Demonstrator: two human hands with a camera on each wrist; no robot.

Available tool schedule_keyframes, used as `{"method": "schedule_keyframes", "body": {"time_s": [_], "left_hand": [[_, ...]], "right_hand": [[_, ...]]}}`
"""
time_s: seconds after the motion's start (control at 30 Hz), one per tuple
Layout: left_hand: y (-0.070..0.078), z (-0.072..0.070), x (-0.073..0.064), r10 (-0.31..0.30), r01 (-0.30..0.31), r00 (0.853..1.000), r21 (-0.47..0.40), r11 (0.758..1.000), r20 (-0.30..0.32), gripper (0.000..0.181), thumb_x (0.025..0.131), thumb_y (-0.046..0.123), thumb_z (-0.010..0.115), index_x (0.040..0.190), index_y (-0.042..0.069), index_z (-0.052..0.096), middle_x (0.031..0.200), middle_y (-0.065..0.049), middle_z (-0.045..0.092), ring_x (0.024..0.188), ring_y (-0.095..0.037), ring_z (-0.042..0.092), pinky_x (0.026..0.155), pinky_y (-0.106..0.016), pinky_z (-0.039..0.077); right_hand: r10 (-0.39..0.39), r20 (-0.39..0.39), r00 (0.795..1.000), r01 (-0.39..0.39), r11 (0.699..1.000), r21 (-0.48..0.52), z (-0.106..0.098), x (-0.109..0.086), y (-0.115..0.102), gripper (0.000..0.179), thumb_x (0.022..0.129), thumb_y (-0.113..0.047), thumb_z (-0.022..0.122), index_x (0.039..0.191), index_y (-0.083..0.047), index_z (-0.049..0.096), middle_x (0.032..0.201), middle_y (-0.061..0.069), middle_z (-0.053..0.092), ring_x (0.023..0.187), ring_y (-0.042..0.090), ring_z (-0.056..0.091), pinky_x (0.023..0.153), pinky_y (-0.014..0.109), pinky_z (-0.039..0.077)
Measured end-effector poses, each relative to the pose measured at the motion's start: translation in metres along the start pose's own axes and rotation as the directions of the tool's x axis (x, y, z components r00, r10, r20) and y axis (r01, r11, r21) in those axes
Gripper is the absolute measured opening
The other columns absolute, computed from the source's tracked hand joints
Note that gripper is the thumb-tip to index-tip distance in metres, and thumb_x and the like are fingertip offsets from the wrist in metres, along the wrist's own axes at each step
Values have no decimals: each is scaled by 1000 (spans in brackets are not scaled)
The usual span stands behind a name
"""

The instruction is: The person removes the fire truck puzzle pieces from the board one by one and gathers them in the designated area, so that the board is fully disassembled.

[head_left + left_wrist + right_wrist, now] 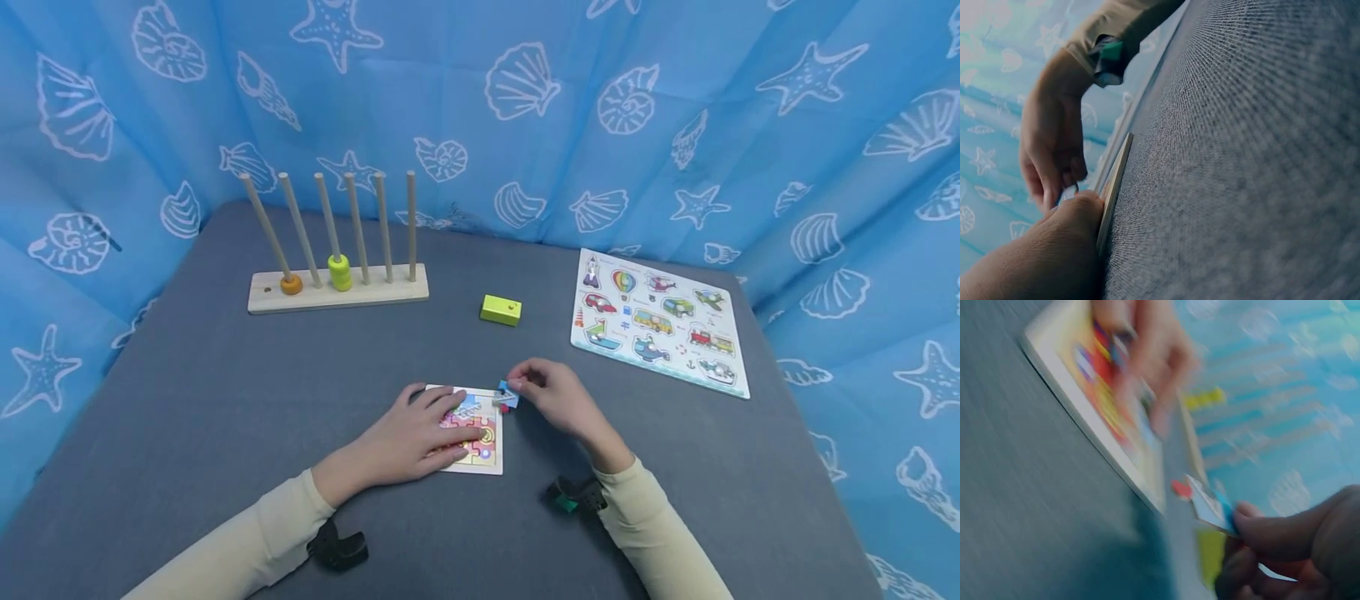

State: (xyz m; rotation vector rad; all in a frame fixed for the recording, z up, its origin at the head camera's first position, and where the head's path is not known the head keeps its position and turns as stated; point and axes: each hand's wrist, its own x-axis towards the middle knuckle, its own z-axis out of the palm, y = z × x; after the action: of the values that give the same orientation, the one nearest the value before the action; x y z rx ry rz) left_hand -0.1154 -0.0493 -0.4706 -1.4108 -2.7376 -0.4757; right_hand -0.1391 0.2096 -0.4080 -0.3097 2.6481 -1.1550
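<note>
A small jigsaw puzzle (492,460) in a pale wooden frame lies on the table in the head view. Spread across its left part, my left hand (420,433) rests with straight fingers and covers some of the picture. My right hand (551,396) pinches a blue jigsaw piece (509,395) between thumb and finger, at the frame's upper right corner. In the right wrist view the piece (1210,503) is tilted and apart from the frame, with a red knob on one side. That view is blurred.
Beyond the puzzle lies a yellow-green block (500,310). A wooden peg rack (375,292) with a few orange and green beads stands at the back left. To the right is a vehicle puzzle board (652,321). A blue shell-patterned curtain (480,125) surrounds the table.
</note>
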Motion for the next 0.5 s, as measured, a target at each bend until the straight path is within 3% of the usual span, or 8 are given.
{"method": "schedule_keyframes", "body": {"time_s": [0.27,0.5], "left_hand": [[-2,7,1,21,-21,999,-1,1000,-33,40,99,51,38,139,50,42,151,-2,38,140,-20,31,105,-54,27],[-4,7,-2,5,-6,998,-14,1000,-61,38,99,51,39,136,50,45,150,-2,39,139,-20,32,106,-54,26]], "right_hand": [[27,82,996,-24,999,-39,-65,-26,44,13,95,-15,60,100,-5,67,93,7,65,78,13,52,68,27,43],[72,81,994,-68,996,-50,-91,-43,80,15,96,-15,58,100,-3,66,92,8,63,76,10,51,67,26,43]]}}
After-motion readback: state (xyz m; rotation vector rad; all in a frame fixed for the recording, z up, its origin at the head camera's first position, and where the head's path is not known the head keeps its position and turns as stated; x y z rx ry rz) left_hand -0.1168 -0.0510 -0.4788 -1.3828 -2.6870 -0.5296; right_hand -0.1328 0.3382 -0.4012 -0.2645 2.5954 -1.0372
